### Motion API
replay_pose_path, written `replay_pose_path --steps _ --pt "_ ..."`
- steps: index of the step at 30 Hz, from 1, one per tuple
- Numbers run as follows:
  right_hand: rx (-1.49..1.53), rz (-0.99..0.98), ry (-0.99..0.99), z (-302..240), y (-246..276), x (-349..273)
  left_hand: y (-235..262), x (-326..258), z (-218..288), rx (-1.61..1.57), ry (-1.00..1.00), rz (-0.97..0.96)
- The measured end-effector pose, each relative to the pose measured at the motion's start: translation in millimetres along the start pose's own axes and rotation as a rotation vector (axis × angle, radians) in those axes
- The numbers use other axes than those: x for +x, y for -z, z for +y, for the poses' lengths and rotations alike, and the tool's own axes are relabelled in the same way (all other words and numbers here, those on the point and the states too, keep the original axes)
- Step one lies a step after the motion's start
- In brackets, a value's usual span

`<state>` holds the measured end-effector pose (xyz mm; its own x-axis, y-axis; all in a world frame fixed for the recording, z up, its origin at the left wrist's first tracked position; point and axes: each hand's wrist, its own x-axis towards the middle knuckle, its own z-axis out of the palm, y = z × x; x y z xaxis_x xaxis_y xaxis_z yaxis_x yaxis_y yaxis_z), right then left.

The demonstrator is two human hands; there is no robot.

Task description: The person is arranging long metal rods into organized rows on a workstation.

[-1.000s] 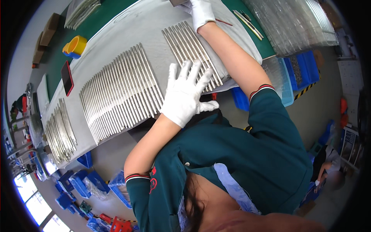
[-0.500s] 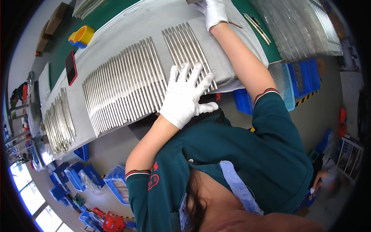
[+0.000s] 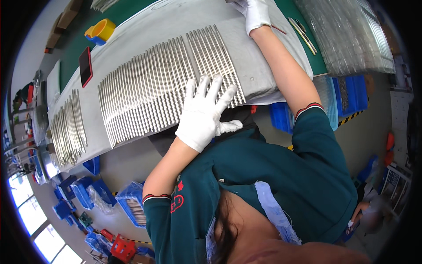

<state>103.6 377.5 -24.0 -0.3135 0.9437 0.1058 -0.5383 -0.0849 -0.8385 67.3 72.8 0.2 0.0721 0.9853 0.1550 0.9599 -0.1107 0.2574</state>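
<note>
A long row of slim silver metal rods [image 3: 162,83] lies side by side on a grey cloth [image 3: 145,26] over a green table. My left hand [image 3: 204,112], in a white glove, rests flat with fingers spread on the near ends of the rods at the row's right part. My right hand [image 3: 254,13], also gloved, reaches to the far edge of the cloth beyond the rods. The top of the picture cuts it off, so what it holds is hidden.
A second batch of rods [image 3: 68,127] lies at the cloth's left end. A red phone [image 3: 85,66] and a yellow and blue roll [image 3: 102,30] sit on the far left. Clear plastic bags [image 3: 351,35] pile up at right. Blue bins [image 3: 347,94] stand below the table.
The view has shifted, bringing the rods lower and to the right. My left hand stays spread on the rod ends, and my right hand stays at the far edge.
</note>
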Motion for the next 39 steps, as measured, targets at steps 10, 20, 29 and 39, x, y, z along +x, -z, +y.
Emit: replay_pose_path --steps 10,20,29,39 --pt "0.019 -0.006 -0.032 1.9 4.0 -1.6 1.7 21.9 6.6 -0.104 -0.159 0.062" --pt "-0.075 -0.049 0.088 13.0 8.1 7.1 4.6 -37.9 -36.6 0.251 0.189 0.082" --pt "-0.067 -0.025 0.101 19.7 16.0 13.3 -6.3 2.5 -5.0 -0.051 -0.039 0.092" --pt "-0.062 -0.01 0.014 7.7 6.0 1.9 15.1 -68.6 -64.5 0.338 0.361 0.067"
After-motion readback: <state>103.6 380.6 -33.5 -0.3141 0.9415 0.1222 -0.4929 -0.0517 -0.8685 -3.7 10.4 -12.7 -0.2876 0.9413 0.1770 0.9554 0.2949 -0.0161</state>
